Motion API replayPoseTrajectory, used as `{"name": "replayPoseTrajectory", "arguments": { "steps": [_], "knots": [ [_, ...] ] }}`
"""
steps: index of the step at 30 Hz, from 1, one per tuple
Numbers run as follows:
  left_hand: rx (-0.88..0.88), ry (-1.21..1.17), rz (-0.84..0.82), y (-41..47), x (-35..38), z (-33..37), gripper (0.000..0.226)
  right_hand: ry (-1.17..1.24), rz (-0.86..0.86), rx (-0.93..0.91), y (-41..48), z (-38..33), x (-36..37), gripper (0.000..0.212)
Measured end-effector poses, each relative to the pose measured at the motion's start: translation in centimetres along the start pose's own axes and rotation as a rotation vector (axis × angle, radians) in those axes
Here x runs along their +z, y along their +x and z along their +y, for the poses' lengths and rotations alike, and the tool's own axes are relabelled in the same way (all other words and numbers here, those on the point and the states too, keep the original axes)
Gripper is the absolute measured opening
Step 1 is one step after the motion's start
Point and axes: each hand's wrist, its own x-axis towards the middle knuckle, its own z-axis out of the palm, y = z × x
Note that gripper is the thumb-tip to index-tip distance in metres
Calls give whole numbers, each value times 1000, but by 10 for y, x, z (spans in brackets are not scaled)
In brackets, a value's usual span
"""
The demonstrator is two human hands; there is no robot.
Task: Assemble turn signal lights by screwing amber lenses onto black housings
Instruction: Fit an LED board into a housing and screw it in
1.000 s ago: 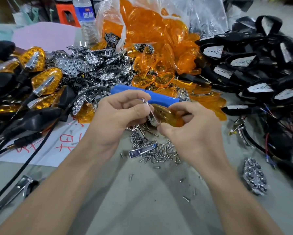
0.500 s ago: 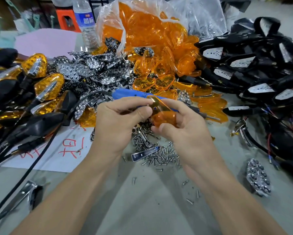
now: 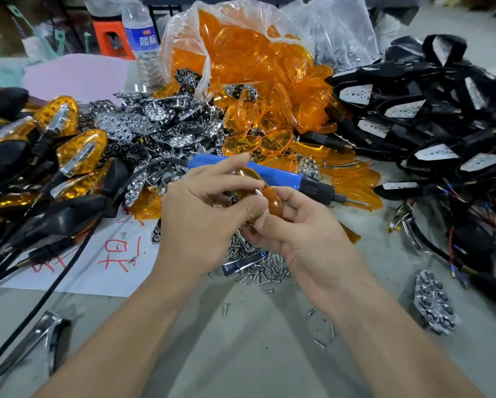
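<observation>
1. Nearest, at 7 o'clock, a chrome metal clip (image 3: pixel 31 343) is seen lying on the grey tabletop (image 3: pixel 241 354). At 4 o'clock a studded chrome reflector plate (image 3: pixel 434 304) lies alone.
2. At the centre a translucent amber plastic lens (image 3: pixel 273 200) is held above the table between both hands. Its upper part is pinched by the left hand (image 3: pixel 200 225) between thumb and curled fingers, with the forefinger stretched out. Its lower end is gripped by the right hand (image 3: pixel 307 239) between thumb and fingers.
3. Directly beneath the hands a heap of small silver screws (image 3: pixel 258 272) is spread on the table, partly hidden.
4. Just behind the hands a blue-handled electric screwdriver (image 3: pixel 272 173) is laid flat, its bit pointing to 3 o'clock.
5. At 9 o'clock a white paper sheet with red writing (image 3: pixel 103 254) is partly covered by finished amber-and-black signal lights (image 3: pixel 77 150).
6. At 11 o'clock a pile of chrome reflector plates (image 3: pixel 154 127) is heaped. At 12 o'clock a clear plastic bag of loose amber lenses (image 3: pixel 255 61) is spilling open — and at 2 o'clock black plastic housings with white boards (image 3: pixel 427 116) are stacked.
7. Farthest, at 11 o'clock, a clear water bottle with a blue label (image 3: pixel 143 41) stands upright.
</observation>
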Motion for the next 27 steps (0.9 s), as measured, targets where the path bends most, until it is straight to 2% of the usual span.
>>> {"name": "replayPoseTrajectory", "arguments": {
  "steps": [2,4,6,9,12,16,19,23,27],
  "knots": [
    [-15,78,13,1,-2,1,49,3,12,-15,1,1,-1,24],
    [-136,-63,-59,1,-3,2,65,-8,2,-13,2,0,-1,22],
    [-232,-234,-156,2,-2,4,56,-38,5,3,2,0,-2,22],
    [-277,-310,-148,3,-2,5,33,-246,140,-55,3,2,-6,22],
    [-351,-326,-100,3,-3,4,33,-606,328,-288,5,2,-10,27],
    [-359,-335,-89,6,-4,1,43,-902,407,-453,4,3,-8,23],
    [-385,-316,-47,6,-1,-3,43,-925,447,-513,4,0,-11,22],
    [-421,-345,-54,7,1,-6,31,-875,325,-471,2,-1,-11,24],
    [-413,-373,-91,6,1,-8,27,-941,322,-477,4,-2,-14,23]
  ]
}}
